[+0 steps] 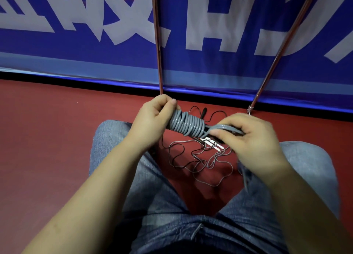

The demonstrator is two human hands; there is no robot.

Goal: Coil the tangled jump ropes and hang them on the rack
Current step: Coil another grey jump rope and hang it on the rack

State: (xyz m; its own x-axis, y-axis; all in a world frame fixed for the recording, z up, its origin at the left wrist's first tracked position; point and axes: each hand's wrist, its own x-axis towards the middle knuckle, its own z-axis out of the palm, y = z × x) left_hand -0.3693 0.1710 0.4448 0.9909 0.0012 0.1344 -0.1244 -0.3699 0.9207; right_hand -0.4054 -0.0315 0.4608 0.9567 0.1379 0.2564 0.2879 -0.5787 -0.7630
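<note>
A: In the head view, why does the left hand [152, 118] sit at the upper end of the grey rope [188, 125]?

B: I think it works as an anchor. Its fingers are curled around one end of the bundle, just left of the middle of the frame, so the turns cannot slide off while the other hand works.

A: And the right hand [254, 139]?

B: It is right of the middle. Its fingers pinch the loose strands that come out of the bundle at the lower right, probably to pull them tight or to lay one more turn. This hand is a little blurred, so I cannot tell the exact grip.

A: How does the grey rope look?

B: Thick, smooth, grey. Many close turns wrap around its own strands and make a short, tight cylinder, tilted from upper left to lower right, in the air between the hands.

A: Is the work finished?

B: No, I judge. Below the hands, between the knees, thin ropes [200, 162] lie tangled on the red floor [47, 139], black and grey mixed, with white handles [214, 144]. Two thin red poles [158, 53] stand in the upper middle and upper right, maybe the rack.
</note>
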